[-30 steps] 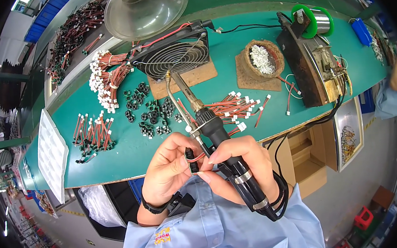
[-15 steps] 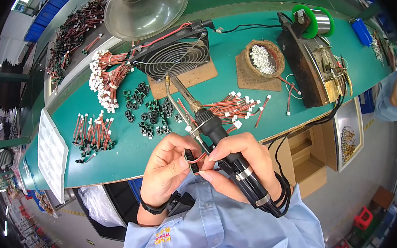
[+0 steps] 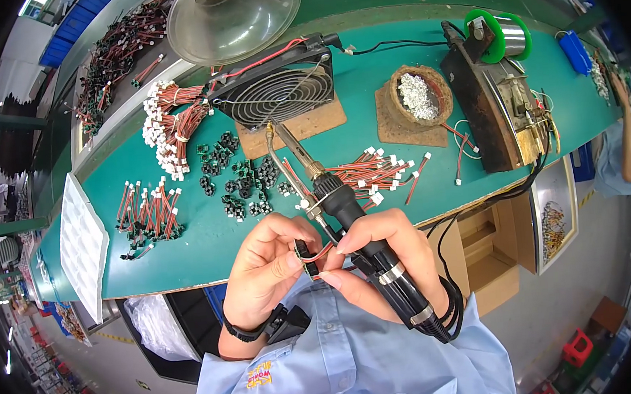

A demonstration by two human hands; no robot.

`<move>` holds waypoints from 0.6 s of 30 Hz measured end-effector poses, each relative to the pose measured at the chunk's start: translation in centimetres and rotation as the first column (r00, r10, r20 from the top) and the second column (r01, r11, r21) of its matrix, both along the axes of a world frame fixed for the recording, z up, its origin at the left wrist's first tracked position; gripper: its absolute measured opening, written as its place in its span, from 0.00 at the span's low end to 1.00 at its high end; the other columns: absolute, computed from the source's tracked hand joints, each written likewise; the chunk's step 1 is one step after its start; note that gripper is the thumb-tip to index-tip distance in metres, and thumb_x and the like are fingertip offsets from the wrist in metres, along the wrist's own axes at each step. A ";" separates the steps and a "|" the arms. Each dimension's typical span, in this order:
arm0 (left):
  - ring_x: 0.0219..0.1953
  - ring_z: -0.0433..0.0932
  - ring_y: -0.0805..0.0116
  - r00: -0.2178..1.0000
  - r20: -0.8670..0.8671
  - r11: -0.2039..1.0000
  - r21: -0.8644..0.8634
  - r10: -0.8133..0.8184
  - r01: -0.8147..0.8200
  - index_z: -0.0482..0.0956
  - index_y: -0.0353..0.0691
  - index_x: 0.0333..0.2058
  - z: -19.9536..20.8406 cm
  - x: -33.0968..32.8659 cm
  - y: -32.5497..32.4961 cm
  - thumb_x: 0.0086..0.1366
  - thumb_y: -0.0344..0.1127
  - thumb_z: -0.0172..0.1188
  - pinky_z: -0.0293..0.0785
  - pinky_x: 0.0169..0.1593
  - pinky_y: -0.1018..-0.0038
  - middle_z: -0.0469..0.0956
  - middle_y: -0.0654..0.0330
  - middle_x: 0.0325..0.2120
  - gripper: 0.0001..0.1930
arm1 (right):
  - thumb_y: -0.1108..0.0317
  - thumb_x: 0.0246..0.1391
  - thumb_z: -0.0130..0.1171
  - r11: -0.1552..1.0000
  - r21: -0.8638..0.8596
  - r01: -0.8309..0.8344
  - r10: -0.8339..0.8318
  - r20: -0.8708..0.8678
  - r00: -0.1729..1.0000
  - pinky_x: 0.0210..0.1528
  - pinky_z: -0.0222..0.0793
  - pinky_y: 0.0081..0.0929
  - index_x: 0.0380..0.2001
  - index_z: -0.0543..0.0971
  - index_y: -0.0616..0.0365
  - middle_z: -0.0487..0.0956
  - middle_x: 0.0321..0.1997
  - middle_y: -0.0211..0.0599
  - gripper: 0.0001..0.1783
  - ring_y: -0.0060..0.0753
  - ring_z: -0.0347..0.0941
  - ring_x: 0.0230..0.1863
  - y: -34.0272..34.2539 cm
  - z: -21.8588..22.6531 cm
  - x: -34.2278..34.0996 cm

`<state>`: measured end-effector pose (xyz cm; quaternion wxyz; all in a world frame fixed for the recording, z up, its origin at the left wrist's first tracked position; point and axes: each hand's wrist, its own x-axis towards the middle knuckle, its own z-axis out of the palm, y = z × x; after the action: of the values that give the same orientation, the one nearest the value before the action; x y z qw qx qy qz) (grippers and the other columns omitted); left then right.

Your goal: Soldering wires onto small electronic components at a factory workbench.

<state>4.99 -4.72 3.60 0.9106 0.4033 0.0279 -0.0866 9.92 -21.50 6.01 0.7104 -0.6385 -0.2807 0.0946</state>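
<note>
My right hand point(image 3: 383, 254) grips the black handle of a soldering iron point(image 3: 330, 196), whose metal tip points away toward the small fan. The forefinger and thumb of that hand also touch the red wires of a small black component point(image 3: 305, 255). My left hand point(image 3: 266, 271) pinches this component from the left, close to my chest. Both hands meet just in front of the green bench's near edge point(image 3: 210, 268).
On the bench lie black components point(image 3: 244, 180), red wire leads with white plugs point(image 3: 373, 174), wired bundles point(image 3: 146, 210), a fan point(image 3: 277, 89) on cork, a bowl of solder bits point(image 3: 419, 96), a solder stand point(image 3: 497, 101) and a white tray point(image 3: 82, 245). Another person's arm point(image 3: 626, 143) shows far right.
The iron's tip has tilted slightly to the left, and both hands shifted a little around the small component. Everything on the bench stays put.
</note>
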 end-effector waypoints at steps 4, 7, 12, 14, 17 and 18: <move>0.37 0.70 0.68 1.000 -0.009 1.000 0.013 0.011 -0.011 0.69 0.35 0.39 0.1 -0.2 0.1 0.60 0.35 0.58 0.66 0.42 0.73 0.71 0.56 0.34 0.12 | 0.81 0.43 0.63 1.000 -0.008 -0.005 0.005 0.001 1.000 0.33 0.71 0.22 0.38 0.65 0.58 0.76 0.28 0.37 0.21 0.25 0.76 0.32 0.1 0.0 0.0; 0.37 0.71 0.69 0.999 -0.031 0.999 0.034 0.011 -0.010 0.69 0.35 0.39 0.5 -0.2 0.1 0.60 0.34 0.57 0.66 0.43 0.73 0.72 0.56 0.35 0.12 | 0.81 0.43 0.64 1.000 -0.021 -0.016 0.016 0.000 1.000 0.34 0.71 0.22 0.38 0.65 0.58 0.76 0.29 0.37 0.21 0.25 0.77 0.32 -0.1 0.0 0.0; 0.39 0.72 0.69 0.996 -0.070 0.997 0.052 -0.047 0.051 0.68 0.34 0.39 1.0 -0.2 0.7 0.61 0.31 0.55 0.67 0.45 0.73 0.73 0.55 0.36 0.10 | 0.80 0.42 0.65 0.999 -0.040 -0.009 0.010 0.042 0.999 0.34 0.72 0.22 0.38 0.65 0.58 0.76 0.29 0.37 0.22 0.25 0.77 0.32 -0.2 -0.2 0.3; 0.40 0.72 0.69 0.995 -0.072 0.996 0.044 -0.074 0.077 0.68 0.33 0.40 1.3 -0.2 0.8 0.61 0.30 0.55 0.68 0.45 0.72 0.73 0.55 0.36 0.10 | 0.79 0.42 0.66 0.999 -0.042 -0.017 0.019 0.036 0.999 0.34 0.71 0.22 0.38 0.66 0.57 0.76 0.30 0.36 0.22 0.24 0.77 0.32 -0.3 -0.3 0.3; 0.40 0.73 0.70 0.997 -0.063 0.993 0.097 -0.054 0.060 0.67 0.33 0.41 1.8 -0.3 0.6 0.62 0.28 0.53 0.67 0.46 0.73 0.73 0.55 0.37 0.10 | 0.78 0.41 0.67 0.998 -0.054 -0.037 0.038 0.027 0.999 0.33 0.72 0.22 0.38 0.66 0.57 0.76 0.29 0.36 0.23 0.24 0.76 0.32 -0.5 -0.4 0.4; 0.40 0.73 0.70 0.997 -0.062 0.994 0.094 -0.053 0.059 0.67 0.33 0.41 1.8 -0.4 0.7 0.62 0.28 0.53 0.67 0.46 0.73 0.73 0.55 0.37 0.10 | 0.78 0.41 0.67 0.997 -0.060 -0.045 0.046 0.022 0.999 0.33 0.72 0.22 0.38 0.66 0.57 0.76 0.29 0.36 0.23 0.24 0.76 0.32 -0.6 -0.4 0.5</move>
<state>4.64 -4.03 5.44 0.8862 0.4442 0.0479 -0.1226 10.39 -22.07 5.65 0.6852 -0.6540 -0.3007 0.1116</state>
